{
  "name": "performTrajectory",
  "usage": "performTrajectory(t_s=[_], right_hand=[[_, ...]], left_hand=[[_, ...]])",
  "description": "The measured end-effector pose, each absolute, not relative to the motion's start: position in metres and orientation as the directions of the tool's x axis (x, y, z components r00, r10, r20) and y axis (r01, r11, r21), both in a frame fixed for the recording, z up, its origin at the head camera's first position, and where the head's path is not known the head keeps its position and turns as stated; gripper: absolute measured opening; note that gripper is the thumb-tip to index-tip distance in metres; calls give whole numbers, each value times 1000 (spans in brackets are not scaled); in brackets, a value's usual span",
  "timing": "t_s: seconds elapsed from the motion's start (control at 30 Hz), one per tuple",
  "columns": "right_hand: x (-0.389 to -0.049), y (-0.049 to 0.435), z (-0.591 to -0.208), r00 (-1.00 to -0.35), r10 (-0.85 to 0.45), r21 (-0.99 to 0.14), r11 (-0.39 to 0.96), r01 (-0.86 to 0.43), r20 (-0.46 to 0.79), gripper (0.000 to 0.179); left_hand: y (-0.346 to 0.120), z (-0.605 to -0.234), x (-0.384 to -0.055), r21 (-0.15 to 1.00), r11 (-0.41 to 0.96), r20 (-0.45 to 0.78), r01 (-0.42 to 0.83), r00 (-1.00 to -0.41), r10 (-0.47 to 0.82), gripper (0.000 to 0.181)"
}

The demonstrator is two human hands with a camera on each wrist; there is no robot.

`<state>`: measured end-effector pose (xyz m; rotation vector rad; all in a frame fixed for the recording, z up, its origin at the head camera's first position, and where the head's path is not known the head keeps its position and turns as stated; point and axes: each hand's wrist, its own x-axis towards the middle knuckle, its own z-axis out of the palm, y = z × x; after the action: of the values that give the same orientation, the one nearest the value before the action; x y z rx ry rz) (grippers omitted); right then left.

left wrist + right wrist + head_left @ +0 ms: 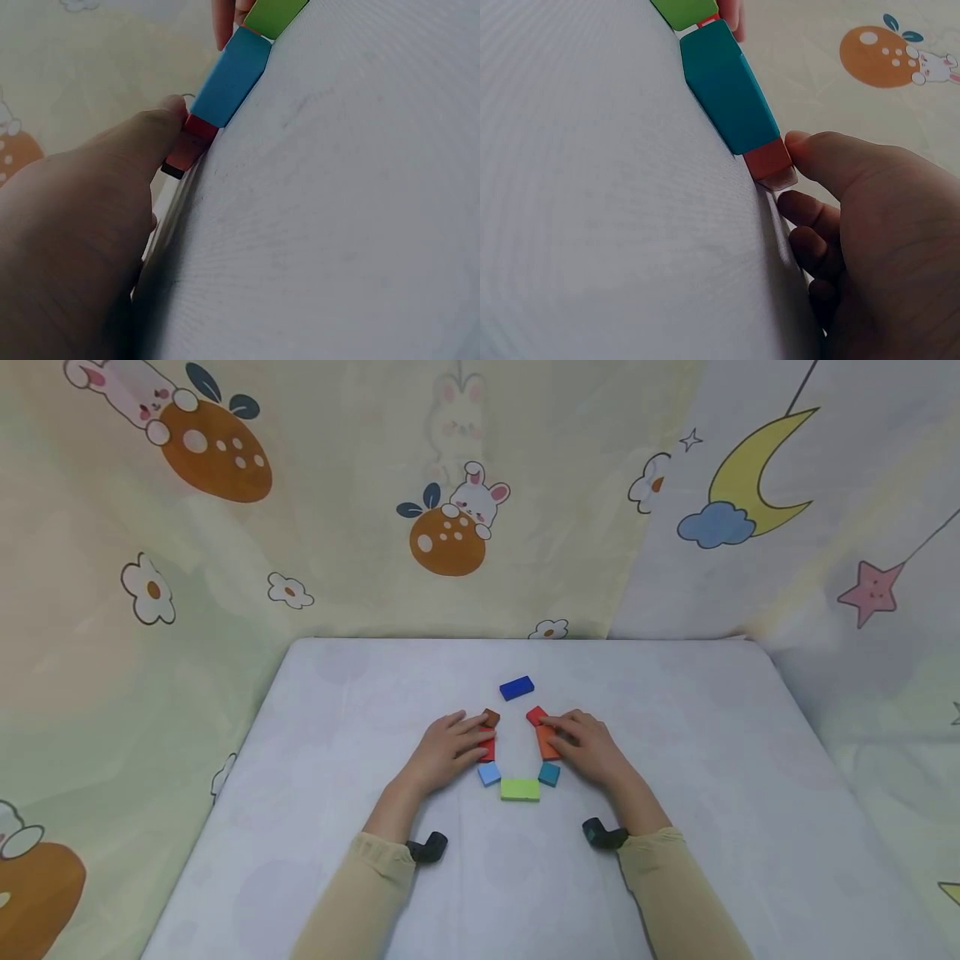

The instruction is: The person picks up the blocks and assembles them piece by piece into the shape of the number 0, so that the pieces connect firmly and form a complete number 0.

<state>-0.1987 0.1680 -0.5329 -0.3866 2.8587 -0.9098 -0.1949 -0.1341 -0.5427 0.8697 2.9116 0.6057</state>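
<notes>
In the head view, small coloured blocks stand in a ring on the table. My left hand (448,750) rests its outstretched fingers on a brown block (492,717) and a red block (488,748). Across the ring, the fingertips of my right hand (592,747) touch a small red block (536,715) and an orange block (548,745). Toward me come a light blue block (489,774), a lime green block (520,790) and a teal block (549,774). The left wrist view shows that thumb (161,124) beside the red block; fingers partly cover the blocks.
A dark blue block (517,687) lies slantwise at the far end, apart from the others. The pale-covered table (675,710) reaches back to a printed cloth backdrop (337,527). Small black wrist devices (429,848) sit at both cuffs.
</notes>
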Motion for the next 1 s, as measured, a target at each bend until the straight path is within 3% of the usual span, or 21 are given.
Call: performTrajectory(t_s=[0.27, 0.5, 0.8, 1.0], right_hand=[[-202, 164, -534, -960, -279, -609, 767, -203, -32, 44], [-211, 171, -523, -962, -207, -699, 715, -27, -175, 46], [-273, 168, -479, -940, -278, -629, 771, -95, -198, 45], [-302, 144, -472, -905, -336, -590, 797, -126, -260, 44]], left_hand=[[-139, -540, -193, 387, 772, 78, 505, -851, 519, 41], [-136, -545, -191, 391, 764, 92, 513, -848, 522, 41], [-135, -545, -193, 373, 770, 101, 518, -847, 521, 42], [-137, -544, -193, 380, 773, 85, 508, -851, 518, 42]])
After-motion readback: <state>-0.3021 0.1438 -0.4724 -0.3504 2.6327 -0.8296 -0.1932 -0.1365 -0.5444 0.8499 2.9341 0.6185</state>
